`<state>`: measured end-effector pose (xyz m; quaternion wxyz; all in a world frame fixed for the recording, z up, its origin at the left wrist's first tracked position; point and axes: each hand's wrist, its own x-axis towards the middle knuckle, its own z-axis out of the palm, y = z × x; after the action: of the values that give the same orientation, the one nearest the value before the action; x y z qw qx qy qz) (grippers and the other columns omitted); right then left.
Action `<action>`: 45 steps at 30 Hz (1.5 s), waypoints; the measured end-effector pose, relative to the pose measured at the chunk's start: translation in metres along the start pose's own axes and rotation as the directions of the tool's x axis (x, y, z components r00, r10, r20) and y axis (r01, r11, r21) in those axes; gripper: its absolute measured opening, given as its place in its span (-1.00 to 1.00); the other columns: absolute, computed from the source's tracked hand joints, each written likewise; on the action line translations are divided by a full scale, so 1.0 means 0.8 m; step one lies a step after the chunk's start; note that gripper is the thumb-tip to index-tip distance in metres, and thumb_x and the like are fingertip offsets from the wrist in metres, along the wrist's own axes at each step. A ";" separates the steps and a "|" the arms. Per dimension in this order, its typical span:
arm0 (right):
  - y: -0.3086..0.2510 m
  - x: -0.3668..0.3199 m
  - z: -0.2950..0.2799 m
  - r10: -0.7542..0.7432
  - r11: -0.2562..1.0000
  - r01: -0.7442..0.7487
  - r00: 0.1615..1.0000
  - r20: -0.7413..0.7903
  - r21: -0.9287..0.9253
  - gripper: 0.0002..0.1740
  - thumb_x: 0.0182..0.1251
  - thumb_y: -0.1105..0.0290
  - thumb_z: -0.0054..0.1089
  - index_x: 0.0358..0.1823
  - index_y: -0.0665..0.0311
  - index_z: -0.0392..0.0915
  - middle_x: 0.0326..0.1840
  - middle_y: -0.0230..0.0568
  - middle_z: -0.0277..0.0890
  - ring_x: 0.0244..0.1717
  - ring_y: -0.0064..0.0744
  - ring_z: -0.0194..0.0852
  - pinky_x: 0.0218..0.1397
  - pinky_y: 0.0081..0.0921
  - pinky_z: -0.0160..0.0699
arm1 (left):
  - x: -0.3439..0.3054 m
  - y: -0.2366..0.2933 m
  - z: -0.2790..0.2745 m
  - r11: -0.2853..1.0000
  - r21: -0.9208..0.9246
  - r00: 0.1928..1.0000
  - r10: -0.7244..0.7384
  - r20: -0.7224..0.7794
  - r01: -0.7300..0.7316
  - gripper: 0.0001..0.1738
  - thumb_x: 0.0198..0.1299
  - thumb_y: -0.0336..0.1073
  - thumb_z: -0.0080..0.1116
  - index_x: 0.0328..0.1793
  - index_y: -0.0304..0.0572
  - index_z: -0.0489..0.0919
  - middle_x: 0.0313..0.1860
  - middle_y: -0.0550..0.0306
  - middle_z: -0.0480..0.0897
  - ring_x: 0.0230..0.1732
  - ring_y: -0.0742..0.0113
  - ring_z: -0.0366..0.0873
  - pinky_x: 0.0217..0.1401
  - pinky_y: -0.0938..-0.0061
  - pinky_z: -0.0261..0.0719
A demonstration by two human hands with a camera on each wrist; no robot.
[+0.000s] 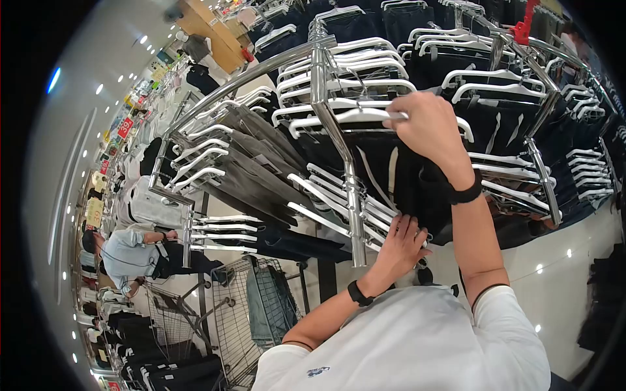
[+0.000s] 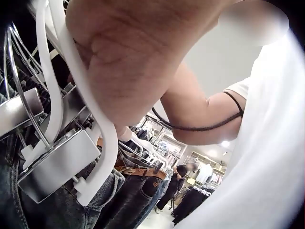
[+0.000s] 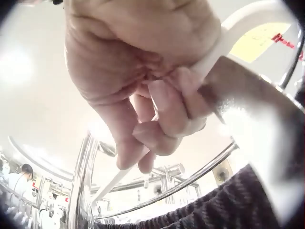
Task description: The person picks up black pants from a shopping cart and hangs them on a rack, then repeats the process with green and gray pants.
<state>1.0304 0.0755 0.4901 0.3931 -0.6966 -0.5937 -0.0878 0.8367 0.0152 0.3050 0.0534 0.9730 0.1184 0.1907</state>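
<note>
My right hand (image 1: 427, 127) grips the shoulder of a white hanger (image 1: 352, 117) on the upper rail. Black trousers (image 1: 407, 182) with pale drawstrings hang beneath it. The right wrist view shows curled fingers (image 3: 167, 112) around the hanger, beside a shiny metal clip (image 3: 233, 90) and dark ribbed cloth (image 3: 214, 205). Lower down, my left hand (image 1: 401, 251) rests with its fingers over the ends of several white hangers (image 1: 332, 205). In the left wrist view its palm (image 2: 128, 62) lies against a white hanger (image 2: 97, 109) above clipped jeans (image 2: 47, 210); the fingertips are hidden.
A chrome rack post (image 1: 352, 215) stands just left of my hands. Grey trousers (image 1: 244, 163) hang to its left. A wire cart (image 1: 238, 326) holding jeans (image 1: 267, 306) is at lower left, near another person (image 1: 130, 254). More packed rails surround me at the back and right.
</note>
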 end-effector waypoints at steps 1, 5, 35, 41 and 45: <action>-0.002 0.013 -0.001 -0.011 1.000 0.011 1.000 -0.017 0.011 -0.81 0.04 0.31 0.43 -0.31 0.18 0.82 -0.33 -0.07 0.74 -0.24 0.03 0.72 -0.12 -0.16 0.67 | 0.001 0.001 0.001 1.000 -0.004 1.000 -0.004 -0.016 0.004 -0.37 0.21 0.07 0.34 0.21 -0.25 0.53 0.21 -0.23 0.50 0.38 -0.19 0.36 0.61 -0.08 0.16; -0.013 0.051 0.015 -0.080 0.996 0.081 0.996 -0.026 0.029 -0.81 0.06 0.29 0.43 -0.31 0.17 0.83 -0.35 -0.08 0.75 -0.24 0.02 0.74 -0.11 -0.17 0.67 | 0.001 0.002 0.009 0.999 0.037 0.999 -0.022 -0.030 0.023 -0.35 0.19 0.09 0.34 0.22 -0.25 0.52 0.24 -0.24 0.50 0.38 -0.20 0.37 0.62 -0.09 0.15; 0.099 0.061 0.081 -0.396 0.912 0.403 0.914 0.085 -0.079 -0.63 0.62 0.14 0.05 0.10 0.25 0.68 0.05 -0.11 0.69 0.10 0.02 0.56 0.19 -0.16 0.56 | 0.054 0.016 0.025 0.962 0.090 0.961 -0.246 -0.125 0.258 -0.20 0.24 0.21 0.28 0.37 -0.29 0.53 0.21 -0.10 0.50 0.36 -0.05 0.37 0.62 -0.01 0.14; 0.135 0.090 0.101 -0.355 0.905 0.403 0.891 0.284 -0.133 -0.52 0.61 -0.01 0.03 0.04 0.27 0.69 0.03 0.02 0.67 0.15 0.18 0.55 0.19 0.03 0.55 | 0.054 0.030 0.001 0.967 -0.200 0.964 -0.195 -0.183 0.157 -0.14 0.16 0.06 0.42 0.45 -0.34 0.43 0.41 -0.20 0.42 0.54 -0.13 0.27 0.63 -0.05 0.16; 0.105 0.109 0.075 0.022 0.974 -0.150 0.808 0.589 0.168 -0.14 0.52 -0.35 0.01 -0.14 0.52 0.71 -0.38 -0.09 0.62 -0.30 -0.30 0.54 -0.13 -0.38 0.45 | 0.008 0.062 -0.034 0.936 -0.332 0.973 0.042 -0.226 -0.118 -0.28 0.20 -0.05 0.41 0.39 -0.29 0.46 0.43 -0.18 0.41 0.55 -0.15 0.27 0.61 -0.02 0.21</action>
<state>1.1093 0.1819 0.4641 0.2657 -0.6715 -0.6591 0.2102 0.8427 -0.0298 0.3398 0.2010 0.9264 0.0484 0.3147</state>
